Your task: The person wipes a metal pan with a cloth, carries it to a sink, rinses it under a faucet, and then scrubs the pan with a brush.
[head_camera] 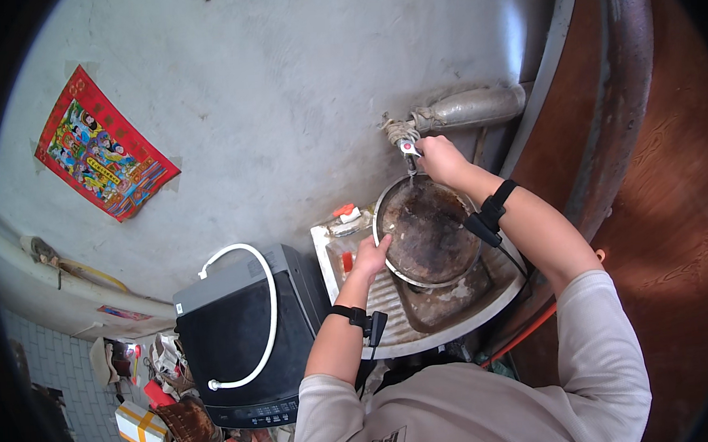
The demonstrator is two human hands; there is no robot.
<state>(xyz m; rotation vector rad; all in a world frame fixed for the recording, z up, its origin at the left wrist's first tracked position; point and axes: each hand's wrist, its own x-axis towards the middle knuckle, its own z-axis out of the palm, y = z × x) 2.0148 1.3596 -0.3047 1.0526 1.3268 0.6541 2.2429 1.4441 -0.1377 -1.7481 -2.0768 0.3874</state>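
My left hand [371, 257] grips the left rim of a round, stained metal pan [427, 231], with the thumb over its edge. The pan is above the basin of a washboard sink [398, 346], its dark scorched surface facing me. My right hand [442, 159] is at the handle of a wall tap [409, 151], fingers closed around it as far as I can see. A thin stream of water shows under the spout, falling onto the pan's far edge. Whether the pan rests on the sink is hidden.
Left of the sink stands a black top-loading washing machine [246, 343] with a white hose [274, 305] lying on its lid. A wrapped pipe [478, 107] runs from the tap to the right. A valve with an orange handle [344, 210] and an orange-red object [348, 261] are at the sink's left side.
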